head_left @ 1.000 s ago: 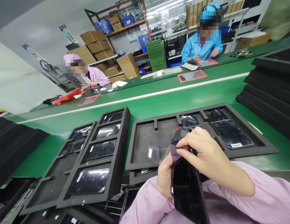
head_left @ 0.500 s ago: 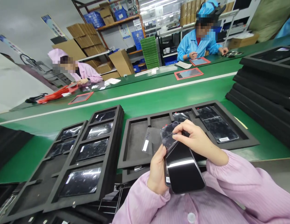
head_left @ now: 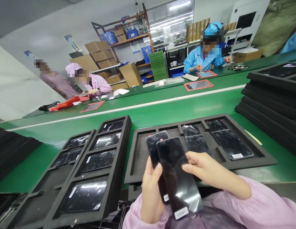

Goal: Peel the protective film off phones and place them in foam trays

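Two dark phone screens overlap in my left hand (head_left: 151,187), its thumb pressed on the front one. That front phone screen (head_left: 177,175) has a red tab at the top and a clear film with a white label at its lower end. Behind it and to the left, the rear phone screen (head_left: 152,144) also shows a red tab. My right hand (head_left: 202,165) is closed at the front screen's right edge, thumb on its face and the other fingers partly hidden. Beyond both hands lies a black foam tray (head_left: 140,156) with filmed screens in its right compartments.
More foam trays (head_left: 109,173) with screens stand at the left. A tall stack of black trays (head_left: 269,105) rises at the right. Across the green bench (head_left: 162,113), co-workers sit near red-framed panels (head_left: 199,85); another person is at far left.
The clear film that my right hand held lifted off the front screen now lies along it, label at the lower end. My right hand has moved down to the screen's edge. The view has shifted.
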Motion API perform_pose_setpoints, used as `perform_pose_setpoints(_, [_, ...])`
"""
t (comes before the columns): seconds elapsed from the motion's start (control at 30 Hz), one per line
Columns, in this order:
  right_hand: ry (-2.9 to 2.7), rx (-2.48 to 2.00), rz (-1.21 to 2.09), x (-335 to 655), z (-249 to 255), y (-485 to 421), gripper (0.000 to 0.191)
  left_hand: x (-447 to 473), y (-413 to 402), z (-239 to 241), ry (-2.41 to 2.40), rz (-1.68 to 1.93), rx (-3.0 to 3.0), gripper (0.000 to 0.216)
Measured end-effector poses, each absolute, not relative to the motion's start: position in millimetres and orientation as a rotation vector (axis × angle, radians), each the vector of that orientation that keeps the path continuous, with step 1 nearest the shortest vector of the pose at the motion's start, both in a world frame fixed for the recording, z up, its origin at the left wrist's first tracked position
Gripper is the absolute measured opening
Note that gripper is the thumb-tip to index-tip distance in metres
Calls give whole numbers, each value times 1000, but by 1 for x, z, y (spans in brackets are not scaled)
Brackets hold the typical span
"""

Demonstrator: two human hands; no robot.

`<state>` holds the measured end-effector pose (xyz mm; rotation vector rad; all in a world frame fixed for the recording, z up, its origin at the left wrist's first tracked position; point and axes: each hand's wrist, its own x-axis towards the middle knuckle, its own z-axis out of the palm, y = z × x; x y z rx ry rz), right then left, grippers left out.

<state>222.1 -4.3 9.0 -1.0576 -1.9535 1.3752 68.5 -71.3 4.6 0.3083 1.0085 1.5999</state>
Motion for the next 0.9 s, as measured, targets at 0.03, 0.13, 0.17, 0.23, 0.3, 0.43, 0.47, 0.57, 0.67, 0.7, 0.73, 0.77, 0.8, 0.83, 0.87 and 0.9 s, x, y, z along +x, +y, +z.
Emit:
perform_pose_setpoints(0.03, [-1944,-1080,1389,221,11,-2,27,63,-72,5,1023,1643,288,50])
perform_pose_setpoints(0.13, [-1874,-1187,1376,217,15,15,27,43,-76,6,1103,1761,209,52])
perform_pose_setpoints(0.17, [-1851,-1233,1350,216,15,22,27,36,-78,5,1138,1783,192,54])
perform_pose_setpoints(0.23, [-1842,-1316,1291,209,10,38,25,25,-84,5,1177,1783,189,61])
perform_pose_setpoints(0.3, [-1899,-1381,1242,200,3,49,20,22,-89,4,1155,1733,200,68])
perform_pose_setpoints(0.43, [-2058,-1442,1030,185,-5,58,17,36,-96,4,969,1544,213,68])
perform_pose_setpoints(0.47, [-2079,-1440,953,184,-4,58,16,41,-96,4,912,1492,229,66])
perform_pose_setpoints(0.57, [-2124,-1374,794,187,7,54,13,51,-94,1,807,1360,290,63])
perform_pose_setpoints(0.67, [-2145,-1233,780,194,22,45,25,54,-91,0,803,1245,349,67])
perform_pose_setpoints(0.7, [-2169,-1139,791,196,26,41,29,55,-91,0,805,1211,375,68])
perform_pose_setpoints(0.73, [-2202,-1020,787,197,28,37,29,55,-90,0,805,1176,402,69])
perform_pose_setpoints(0.77, [-2229,-891,753,198,29,33,26,56,-90,0,801,1142,428,69])
perform_pose_setpoints(0.8, [-2242,-773,683,199,28,30,21,57,-90,0,793,1115,447,69])
perform_pose_setpoints(0.83, [-2236,-677,576,200,27,26,16,58,-90,0,783,1095,459,68])
perform_pose_setpoints(0.87, [-2211,-615,446,202,25,22,13,58,-90,0,773,1080,467,68])
perform_pose_setpoints(0.9, [-2169,-586,307,203,23,18,13,59,-90,-1,761,1073,472,67])
